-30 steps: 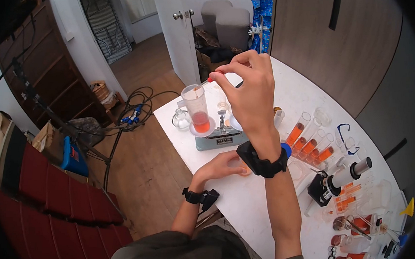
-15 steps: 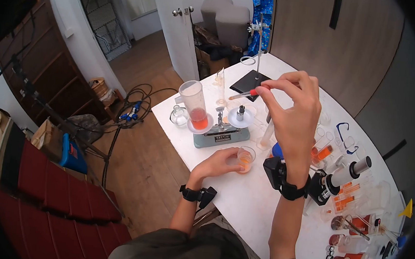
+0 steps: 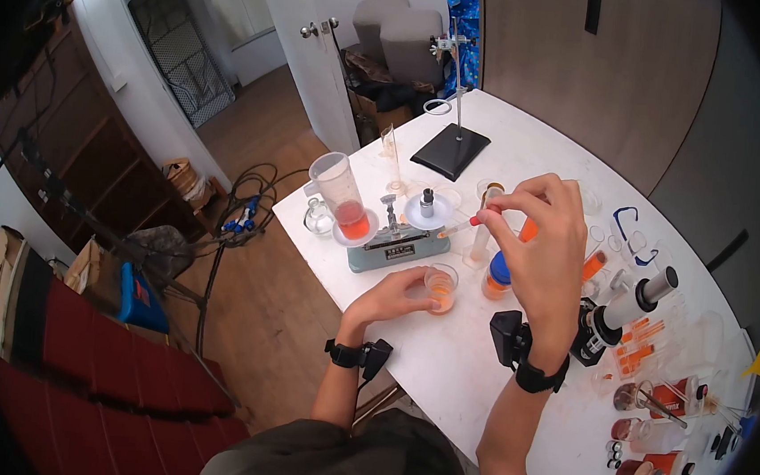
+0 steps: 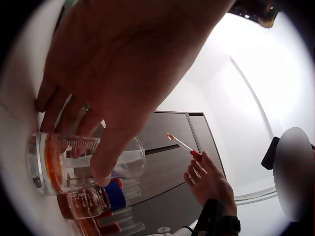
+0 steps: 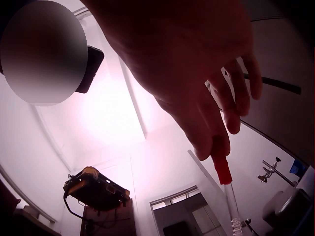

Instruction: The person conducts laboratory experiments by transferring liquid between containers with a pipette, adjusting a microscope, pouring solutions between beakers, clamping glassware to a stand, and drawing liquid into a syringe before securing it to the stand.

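My right hand (image 3: pixel 545 233) pinches the red rubber bulb (image 5: pixel 222 169) of a glass dropper (image 4: pixel 183 144) between thumb and forefinger. In the head view the dropper slants left, its tip near the front right of a blue-grey balance (image 3: pixel 401 253); the left wrist view shows orange-brown at that tip. My left hand (image 3: pixel 384 297) holds a small glass beaker (image 3: pixel 439 298) on the white table, thumb on one side and fingers on the other. Orange liquid lies in its bottom. On the balance's left pan stands a clear jug (image 3: pixel 335 183) with red liquid; the right pan carries a metal weight (image 3: pixel 426 207).
A blue-capped bottle (image 3: pixel 497 281) of orange liquid stands right of the beaker. Behind the balance are a measuring cylinder (image 3: pixel 392 160) and a ring stand (image 3: pixel 451 152). A microscope (image 3: pixel 619 321), blue-framed goggles (image 3: pixel 637 238) and several jars line the table's right side.
My right hand has moved from above the jug to the right and nearer my body, bringing the dropper along. My left hand stays at the beaker. The head view has shifted slightly.
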{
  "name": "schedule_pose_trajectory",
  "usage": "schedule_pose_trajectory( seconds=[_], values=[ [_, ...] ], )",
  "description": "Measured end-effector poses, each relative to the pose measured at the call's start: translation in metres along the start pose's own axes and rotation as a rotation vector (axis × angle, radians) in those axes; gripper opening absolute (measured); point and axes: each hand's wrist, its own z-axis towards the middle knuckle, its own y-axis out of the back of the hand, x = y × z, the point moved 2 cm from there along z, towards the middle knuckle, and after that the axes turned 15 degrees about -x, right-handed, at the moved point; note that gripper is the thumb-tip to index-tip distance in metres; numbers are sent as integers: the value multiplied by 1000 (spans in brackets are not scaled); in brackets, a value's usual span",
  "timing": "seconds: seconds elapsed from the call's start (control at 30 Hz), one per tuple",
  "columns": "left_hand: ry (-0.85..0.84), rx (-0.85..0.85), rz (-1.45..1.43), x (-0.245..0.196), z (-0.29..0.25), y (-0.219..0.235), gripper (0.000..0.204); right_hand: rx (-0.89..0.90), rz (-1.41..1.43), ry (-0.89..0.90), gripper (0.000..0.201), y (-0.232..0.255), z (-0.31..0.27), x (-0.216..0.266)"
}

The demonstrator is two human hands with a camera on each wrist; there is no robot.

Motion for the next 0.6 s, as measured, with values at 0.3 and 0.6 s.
schedule_pose_trajectory(
  seconds=[0.3,0.6],
  values=[
    [34,14,-14,-5,-2,1,61,50,-7,-19,14,2,-2,-5],
    [60,49,-49,-2,-1,1,63,62,-16,-29,14,6,-3,-7]
  ],
)
